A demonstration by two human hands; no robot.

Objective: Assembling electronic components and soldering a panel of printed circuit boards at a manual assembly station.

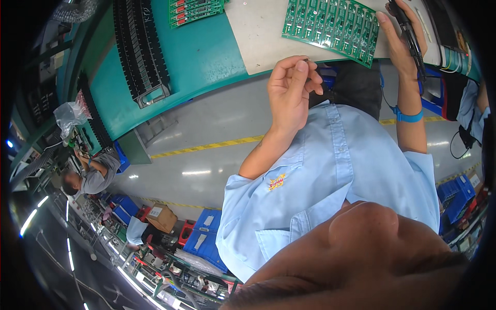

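My left hand [290, 95] is raised in front of the table's near edge, its thumb and fingertips pinched together. A tiny dark part [307, 60] shows at the fingertips, too small to name. My right hand [403, 49], above a blue wrist strap [408, 115], is wrapped round a black pen-shaped tool [408, 33] with a cord; its exact kind is unclear. Between the hands, a green panel of circuit boards [333, 26] lies on the pale mat [258, 33], reaching slightly past the near edge. The right thumb is close to the panel's right edge.
A black slotted rack [138, 49] stands on the green tabletop [206, 57] at left. More green boards with red parts [194, 10] lie beyond it. Cables [457, 62] run along the right end. A co-worker [98, 173] works at far left; blue bins [204, 240] stand behind me.
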